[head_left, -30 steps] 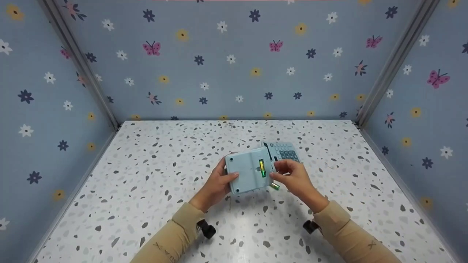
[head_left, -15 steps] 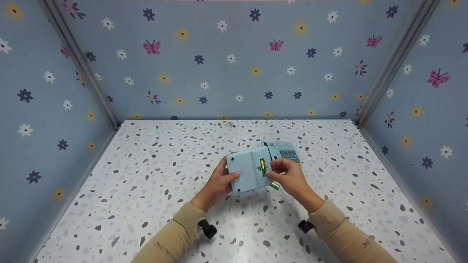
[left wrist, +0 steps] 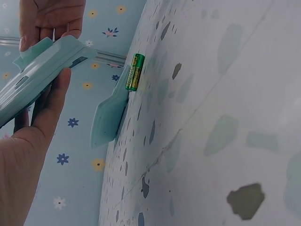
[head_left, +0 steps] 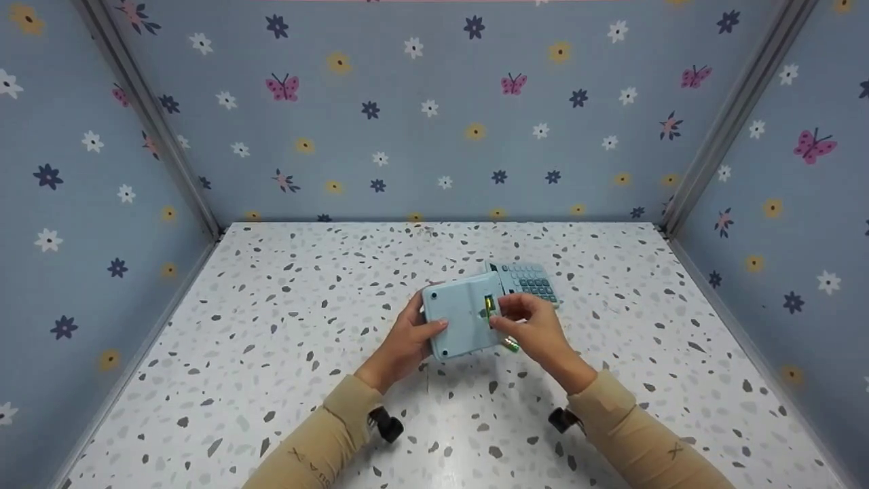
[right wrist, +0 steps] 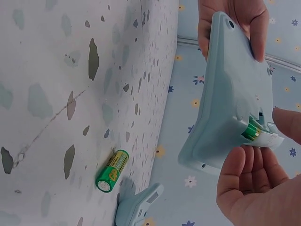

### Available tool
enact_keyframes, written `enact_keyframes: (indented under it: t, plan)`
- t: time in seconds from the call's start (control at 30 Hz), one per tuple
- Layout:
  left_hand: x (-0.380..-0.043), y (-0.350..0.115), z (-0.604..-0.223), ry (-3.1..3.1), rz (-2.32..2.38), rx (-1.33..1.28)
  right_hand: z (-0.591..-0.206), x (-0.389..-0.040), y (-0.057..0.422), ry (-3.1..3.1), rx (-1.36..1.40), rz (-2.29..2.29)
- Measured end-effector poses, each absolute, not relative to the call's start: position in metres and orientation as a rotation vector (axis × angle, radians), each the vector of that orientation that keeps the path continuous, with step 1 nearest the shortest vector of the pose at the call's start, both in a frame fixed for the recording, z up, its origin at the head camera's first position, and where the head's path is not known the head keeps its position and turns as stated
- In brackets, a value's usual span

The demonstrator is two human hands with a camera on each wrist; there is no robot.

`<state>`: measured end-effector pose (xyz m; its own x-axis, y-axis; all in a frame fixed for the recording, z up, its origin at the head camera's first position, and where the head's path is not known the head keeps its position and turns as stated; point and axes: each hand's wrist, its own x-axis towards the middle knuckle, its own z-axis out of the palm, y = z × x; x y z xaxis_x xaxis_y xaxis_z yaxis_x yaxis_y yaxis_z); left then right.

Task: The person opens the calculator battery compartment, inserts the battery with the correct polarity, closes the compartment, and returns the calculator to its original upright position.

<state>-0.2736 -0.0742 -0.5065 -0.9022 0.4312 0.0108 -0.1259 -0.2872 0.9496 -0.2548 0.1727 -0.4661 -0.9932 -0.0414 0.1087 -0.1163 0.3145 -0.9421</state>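
Observation:
My left hand [head_left: 402, 339] grips a light-blue calculator [head_left: 460, 319] by its left side, back face up, thumb flat on the back. A green-and-gold battery [right wrist: 252, 132] sits in the open compartment near the calculator's right edge. Between the fingers and thumb of my right hand [head_left: 541, 334] is a small pale-blue battery cover [right wrist: 269, 140], its edge right at the compartment and partly over the battery. A second battery [right wrist: 113, 170], green with gold, lies loose on the table below the calculator.
Another light-blue calculator [head_left: 528, 280] lies keys up on the speckled table [head_left: 305, 292], just behind my right hand. Flower-patterned panels [head_left: 434, 122] enclose the table at the back and both sides.
My right hand has moved slightly left with the cover, over the compartment, so less of the battery shows. The left hand and held calculator have barely shifted.

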Motion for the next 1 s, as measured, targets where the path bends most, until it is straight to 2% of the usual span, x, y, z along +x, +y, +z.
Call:
enact_keyframes:
  t: [1.0]
  plan:
    - [-0.2700, -0.0717, -0.5039, 1.621, 2.190, 0.423, -0.4697, -0.2526, 0.1668, -2.404, 0.112, 1.809]
